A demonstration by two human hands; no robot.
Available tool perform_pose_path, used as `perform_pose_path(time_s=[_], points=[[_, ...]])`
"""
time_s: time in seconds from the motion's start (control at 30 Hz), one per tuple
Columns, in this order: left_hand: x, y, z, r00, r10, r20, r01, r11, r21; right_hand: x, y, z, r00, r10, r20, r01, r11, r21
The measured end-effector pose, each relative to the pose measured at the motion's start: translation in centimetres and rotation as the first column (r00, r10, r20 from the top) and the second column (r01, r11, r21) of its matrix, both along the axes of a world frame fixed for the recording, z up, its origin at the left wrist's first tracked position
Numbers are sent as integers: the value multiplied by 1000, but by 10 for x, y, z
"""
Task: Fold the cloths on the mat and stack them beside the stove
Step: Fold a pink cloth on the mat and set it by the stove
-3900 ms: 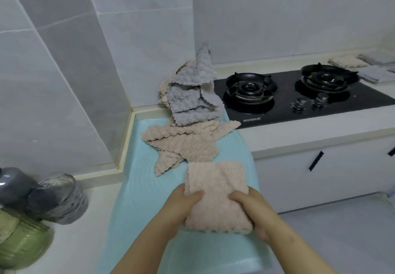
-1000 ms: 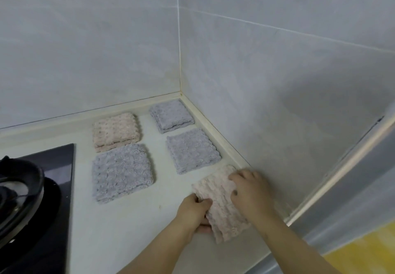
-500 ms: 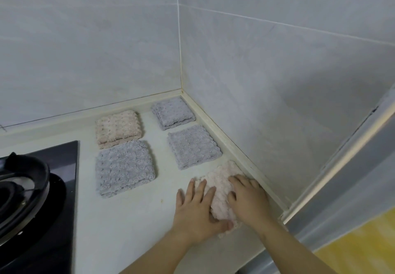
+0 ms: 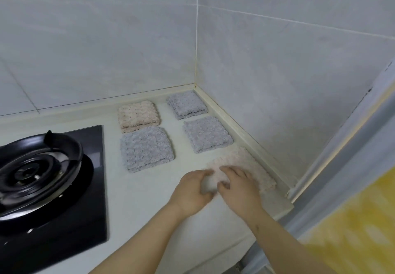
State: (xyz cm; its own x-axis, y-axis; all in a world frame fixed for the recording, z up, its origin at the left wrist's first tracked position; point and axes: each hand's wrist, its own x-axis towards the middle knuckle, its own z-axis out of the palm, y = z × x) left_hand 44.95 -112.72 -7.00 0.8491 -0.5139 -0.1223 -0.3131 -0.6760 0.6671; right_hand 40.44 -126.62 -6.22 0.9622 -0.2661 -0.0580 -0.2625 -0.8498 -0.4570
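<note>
A folded beige cloth (image 4: 243,159) lies flat on the white counter (image 4: 147,201), right of the black stove (image 4: 94,188) and against the side wall's ledge. Both hands are blurred at its near edge. My left hand (image 4: 193,191) touches the near left corner with relaxed, slightly bent fingers. Beside it, my right hand (image 4: 239,188) rests on the cloth's near part, its fingers spread and loose. Behind lie several more folded cloths: a grey one (image 4: 206,133), a grey one (image 4: 186,104) in the corner, a beige one (image 4: 137,114) and a larger grey one (image 4: 146,147).
The stove's black burner ring (image 4: 36,162) sits at the left. Tiled walls close the counter at the back and right, with a raised cream ledge (image 4: 252,139) along them. A grey frame (image 4: 342,166) and a yellow surface (image 4: 352,231) lie past the counter's right end.
I carried the folded beige cloth from the mat to the counter right of the stove and laid it down. Both hands then pressed it flat and have since slid back to its near edge.
</note>
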Motion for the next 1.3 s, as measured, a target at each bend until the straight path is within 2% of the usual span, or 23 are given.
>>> perform_pose_path(time_s=[0.13,0.3,0.43,0.6,0.8,0.9,1.1,1.2,1.3], points=[[-30,66,15,955,296,2,-294,949,-111,-9,67,16,986,147,80,-152,987,53],[-93,179,32,813,582,3,-570,797,-199,-40,182,31,908,398,130,-409,910,68],[-166,279,40,634,772,-40,-758,611,-228,-85,285,33,803,578,144,-594,793,133],[-271,387,40,341,937,-77,-921,317,-225,-151,408,30,615,780,113,-784,589,197],[-376,486,42,5,998,-65,-976,-9,-216,-221,532,26,340,937,87,-913,306,271],[-411,531,40,-130,990,-63,-966,-141,-216,-246,591,22,223,972,78,-939,193,286],[-439,632,46,-270,962,-49,-938,-274,-210,-272,716,20,68,993,91,-952,37,303],[-441,693,52,-320,944,-80,-916,-330,-228,-270,784,22,49,992,114,-942,9,335],[-436,745,55,-344,935,-88,-908,-355,-221,-262,844,25,78,991,109,-931,33,364]])
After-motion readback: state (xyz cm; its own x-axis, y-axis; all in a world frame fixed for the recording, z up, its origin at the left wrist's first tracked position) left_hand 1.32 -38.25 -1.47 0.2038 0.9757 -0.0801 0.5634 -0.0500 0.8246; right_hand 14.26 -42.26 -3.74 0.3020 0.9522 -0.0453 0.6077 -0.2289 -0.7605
